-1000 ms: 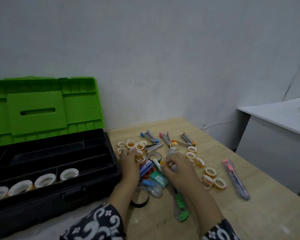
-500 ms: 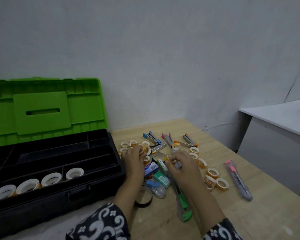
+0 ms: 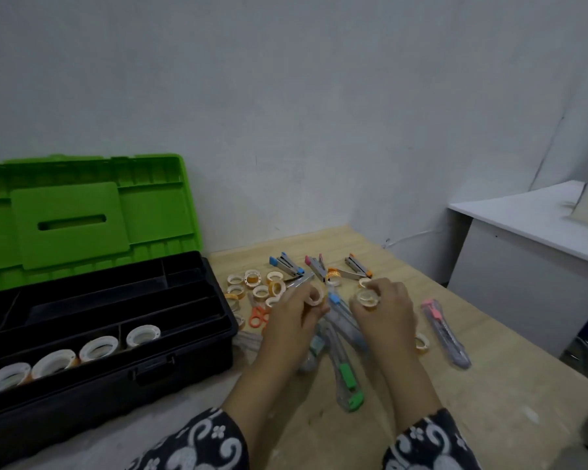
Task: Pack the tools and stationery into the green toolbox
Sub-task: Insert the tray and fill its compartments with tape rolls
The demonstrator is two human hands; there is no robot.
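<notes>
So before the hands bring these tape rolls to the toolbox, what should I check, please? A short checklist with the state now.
1. Left hand holds a tape roll: ok.
2. Right hand holds a tape roll: ok; whether it holds one or more, cannot tell.
3. Toolbox lid is open: ok.
4. Front compartment already has a row of rolls; free space right of them: ok.
5. Path from hands to toolbox is free of standing things: ok.
6. All stationery packed: not ok, staplers, cutters and rolls remain on the table.
</notes>
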